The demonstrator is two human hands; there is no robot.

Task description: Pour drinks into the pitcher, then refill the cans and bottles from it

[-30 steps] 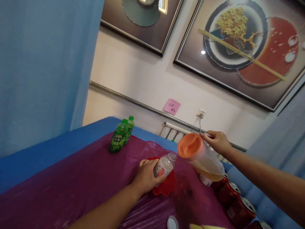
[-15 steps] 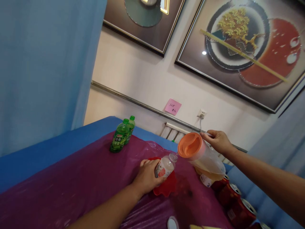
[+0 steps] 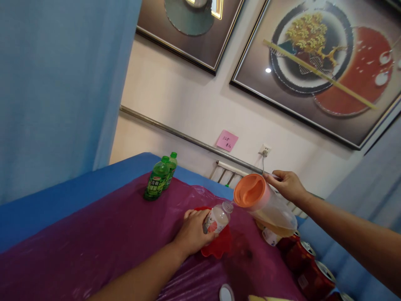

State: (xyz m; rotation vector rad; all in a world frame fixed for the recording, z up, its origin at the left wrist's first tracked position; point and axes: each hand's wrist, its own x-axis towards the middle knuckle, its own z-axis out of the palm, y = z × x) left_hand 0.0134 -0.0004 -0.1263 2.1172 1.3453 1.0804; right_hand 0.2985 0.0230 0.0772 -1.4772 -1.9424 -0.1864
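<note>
My left hand (image 3: pixel 196 232) is wrapped round a clear bottle (image 3: pixel 218 218) with a fruit-pattern label. The uncapped bottle leans right over a red scalloped dish (image 3: pixel 221 246). In my right hand (image 3: pixel 288 184) is the handle of a translucent pitcher (image 3: pixel 272 211). Its orange lid (image 3: pixel 249 190) tips down to the left, close to the bottle's mouth. Pale yellowish liquid lies along the pitcher's lower side. Whether any liquid is running between the two is too small to tell. The dish is partly hidden by my left hand and the bottle.
Two green bottles (image 3: pixel 156 179) stand at the back left on the purple plastic sheet (image 3: pixel 125 230). Several red cans (image 3: pixel 316 278) line the right edge. A white cap (image 3: pixel 226 292) lies at the front. Behind are a metal rail (image 3: pixel 188 138) and a wall socket (image 3: pixel 265 150).
Both hands, the bottle and the tilted pitcher stay almost where they were. The view has shifted very slightly.
</note>
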